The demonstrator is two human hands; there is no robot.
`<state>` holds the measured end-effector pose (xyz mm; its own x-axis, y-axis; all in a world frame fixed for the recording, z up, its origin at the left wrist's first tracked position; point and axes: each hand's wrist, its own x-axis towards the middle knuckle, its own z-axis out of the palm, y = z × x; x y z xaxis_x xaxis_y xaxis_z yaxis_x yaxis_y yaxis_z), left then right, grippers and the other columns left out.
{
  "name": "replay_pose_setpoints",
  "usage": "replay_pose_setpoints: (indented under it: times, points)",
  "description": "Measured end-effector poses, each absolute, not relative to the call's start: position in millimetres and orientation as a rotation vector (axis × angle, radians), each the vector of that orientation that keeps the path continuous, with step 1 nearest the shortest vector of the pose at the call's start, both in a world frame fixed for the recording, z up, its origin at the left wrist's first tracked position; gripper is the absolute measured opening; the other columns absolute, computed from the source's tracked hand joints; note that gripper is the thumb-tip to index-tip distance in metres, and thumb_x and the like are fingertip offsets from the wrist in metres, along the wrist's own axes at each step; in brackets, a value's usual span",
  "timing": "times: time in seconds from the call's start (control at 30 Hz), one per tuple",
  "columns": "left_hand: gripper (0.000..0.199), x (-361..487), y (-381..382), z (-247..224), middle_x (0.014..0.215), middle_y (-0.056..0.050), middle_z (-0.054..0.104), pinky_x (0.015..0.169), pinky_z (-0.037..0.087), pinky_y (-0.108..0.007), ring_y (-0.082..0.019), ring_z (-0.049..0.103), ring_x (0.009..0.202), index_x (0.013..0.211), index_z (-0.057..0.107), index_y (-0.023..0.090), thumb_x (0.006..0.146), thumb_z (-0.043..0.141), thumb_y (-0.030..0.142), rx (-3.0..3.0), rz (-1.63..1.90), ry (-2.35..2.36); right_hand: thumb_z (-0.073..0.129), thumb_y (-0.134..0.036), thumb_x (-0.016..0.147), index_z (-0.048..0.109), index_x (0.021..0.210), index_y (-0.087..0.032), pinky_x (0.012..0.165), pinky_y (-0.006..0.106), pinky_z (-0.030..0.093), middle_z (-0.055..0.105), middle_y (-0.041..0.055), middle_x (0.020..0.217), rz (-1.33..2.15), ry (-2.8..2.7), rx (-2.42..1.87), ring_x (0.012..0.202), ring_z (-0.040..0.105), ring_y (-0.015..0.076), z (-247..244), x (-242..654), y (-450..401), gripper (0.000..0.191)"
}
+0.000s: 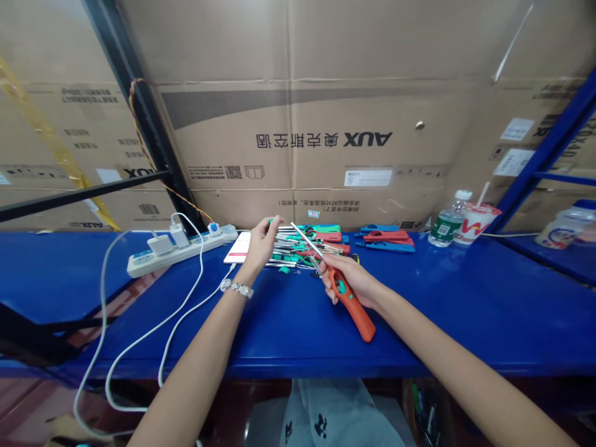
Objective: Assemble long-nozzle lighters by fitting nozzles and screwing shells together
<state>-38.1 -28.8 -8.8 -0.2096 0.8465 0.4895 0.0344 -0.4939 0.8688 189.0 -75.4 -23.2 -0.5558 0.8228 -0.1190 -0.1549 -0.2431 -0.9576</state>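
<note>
My right hand (342, 276) is closed round an orange long-neck lighter (356, 310); its silver tube points up and left, and a green trigger shows in its body. My left hand (263, 242) is raised just left of the tube's tip, thumb and finger pinched on a small green piece (271, 221), mostly hidden by the fingers. Behind both hands lies a pile of lighter parts (298, 248), with metal tubes and green, red and blue bodies. A loose green piece (284, 269) rests on the table in front of the pile. A white phone (237, 248) lies partly behind my left hand.
On the blue table (288, 329) more blue and red lighters (386, 238) lie right of the pile. Further right stand a water bottle (447, 220) and a cup with a straw (475, 223). A power strip (162, 254) with white cables is at left; cardboard (298, 56) rises behind.
</note>
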Motion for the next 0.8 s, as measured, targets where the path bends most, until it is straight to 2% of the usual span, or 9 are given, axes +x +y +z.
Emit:
replay_pose_setpoints:
  times: [0.1, 0.2, 0.3, 0.53, 0.67, 0.8]
  points:
    - [0.028, -58, -32, -27, 0.086, -0.005, 0.064, 0.074, 0.043, -0.029, -0.021, 0.056, 0.081, 0.103, 0.077, 0.020, 0.091, 0.066, 0.043, 1.865, 1.614, 1.276, 0.057, -0.040, 0.095, 0.057, 0.079, -0.018, 0.036, 0.025, 0.051, 0.061, -0.0008, 0.053, 1.832, -1.296, -0.862, 0.040, 0.059, 0.0148, -22, 189, -75, 0.027]
    - [0.035, -69, -31, -44, 0.090, -0.007, 0.061, 0.084, 0.045, -0.036, -0.024, 0.055, 0.086, 0.115, 0.075, 0.020, 0.091, 0.063, 0.042, 2.172, 1.293, 1.443, 0.054, -0.040, 0.097, 0.058, 0.079, -0.018, 0.036, 0.025, 0.051, 0.061, -0.0003, 0.053, 1.811, -1.256, -0.882, 0.040, 0.059, 0.0146, -21, 188, -76, 0.029]
    - [0.039, -71, -25, -57, 0.093, -0.008, 0.058, 0.092, 0.044, -0.042, -0.027, 0.053, 0.091, 0.123, 0.071, 0.020, 0.093, 0.057, 0.040, 2.343, 1.127, 1.492, 0.054, -0.039, 0.098, 0.058, 0.080, -0.018, 0.036, 0.025, 0.051, 0.061, -0.0002, 0.053, 1.810, -1.249, -0.905, 0.039, 0.058, 0.0144, -21, 187, -77, 0.028]
    - [0.033, -78, -15, -69, 0.094, -0.010, 0.057, 0.091, 0.045, -0.046, -0.028, 0.053, 0.089, 0.120, 0.072, 0.021, 0.091, 0.057, 0.026, 2.413, 1.062, 1.494, 0.054, -0.039, 0.098, 0.058, 0.080, -0.018, 0.036, 0.024, 0.050, 0.061, 0.0001, 0.054, 1.814, -1.262, -0.898, 0.040, 0.058, 0.0144, -21, 187, -78, 0.027]
    - [0.034, -79, -16, -67, 0.103, -0.010, 0.058, 0.097, 0.045, -0.044, -0.028, 0.055, 0.101, 0.121, 0.069, 0.020, 0.090, 0.057, 0.019, 2.393, 1.076, 1.506, 0.052, -0.035, 0.098, 0.058, 0.081, -0.018, 0.036, 0.024, 0.050, 0.061, -0.0003, 0.053, 1.815, -1.271, -0.884, 0.039, 0.058, 0.0142, -22, 186, -78, 0.025]
    - [0.026, -76, -23, -57, 0.108, -0.010, 0.058, 0.100, 0.044, -0.045, -0.030, 0.056, 0.107, 0.113, 0.069, 0.021, 0.088, 0.064, 0.021, 2.386, 1.145, 1.510, 0.053, -0.035, 0.098, 0.058, 0.082, -0.018, 0.036, 0.024, 0.049, 0.061, -0.0001, 0.054, 1.817, -1.268, -0.881, 0.040, 0.058, 0.0145, -23, 186, -77, 0.023]
